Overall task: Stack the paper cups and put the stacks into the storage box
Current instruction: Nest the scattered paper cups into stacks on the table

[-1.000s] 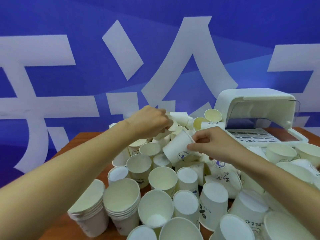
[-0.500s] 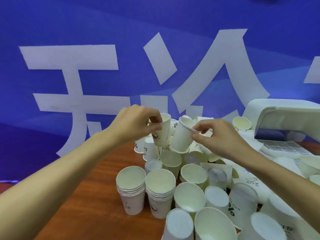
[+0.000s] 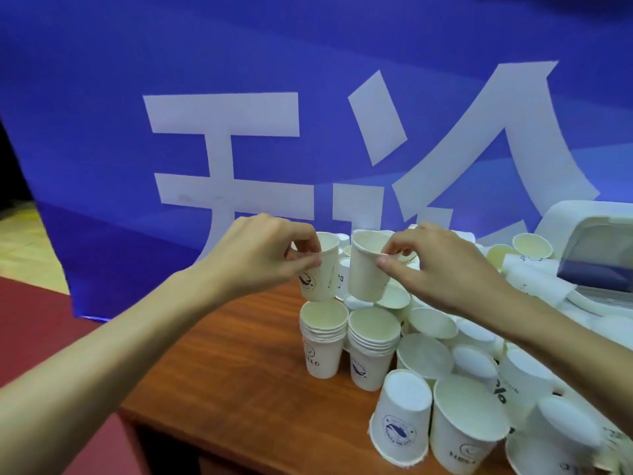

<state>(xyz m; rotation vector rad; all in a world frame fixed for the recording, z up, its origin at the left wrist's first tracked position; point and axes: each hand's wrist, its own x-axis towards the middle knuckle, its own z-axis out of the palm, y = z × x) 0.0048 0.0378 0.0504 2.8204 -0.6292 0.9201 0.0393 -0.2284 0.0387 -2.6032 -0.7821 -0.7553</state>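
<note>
Left hand [image 3: 260, 255] held 1 cup [image 3: 322, 272], right hand [image 3: 442, 265] 1 more. 2 stacks [image 3: 322, 341] [image 3: 371, 347] at 6 o'clock, 1 storage box [image 3: 589, 241] at 3, loose cups [image 3: 462, 423] 15+.

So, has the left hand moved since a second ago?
Yes: the left hand, holding a cup, came from the loose pile to just above the left stack.

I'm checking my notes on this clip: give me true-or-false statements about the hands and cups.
1. The left hand grips a printed cup. True.
2. The right hand pinches a plain-sided cup by its rim. True.
3. Both held cups are upside down. False: their mouths face up.
4. A left stack and a right stack stand upright below the held cups. True.
5. Both stacks are already boxed. False: they stand on the wooden table; the storage box is far right.
</note>
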